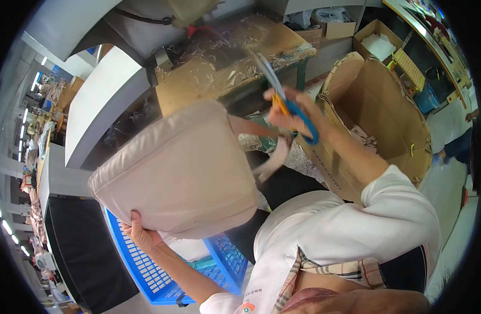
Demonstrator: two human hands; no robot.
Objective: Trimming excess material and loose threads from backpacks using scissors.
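My left hand (142, 233) grips the lower left edge of a beige padded fabric bag (175, 167), which is tilted in front of me above a blue plastic basket (146, 277). My right hand (300, 112) is raised to the right of the bag, closed on blue and orange scissors (308, 131) with the blades pointing up and left. A beige strap (277, 159) runs from the bag's right side and hangs below my right hand; whether my fingers touch it I cannot tell.
A scrap-strewn workbench (190, 78) stands ahead, beside a white curved machine housing (99, 99). A large cardboard bin (413, 144) holding fabric pieces is at the right, with smaller boxes behind. A person's leg (455, 149) shows at the far right. A dark panel (83, 251) is at the left.
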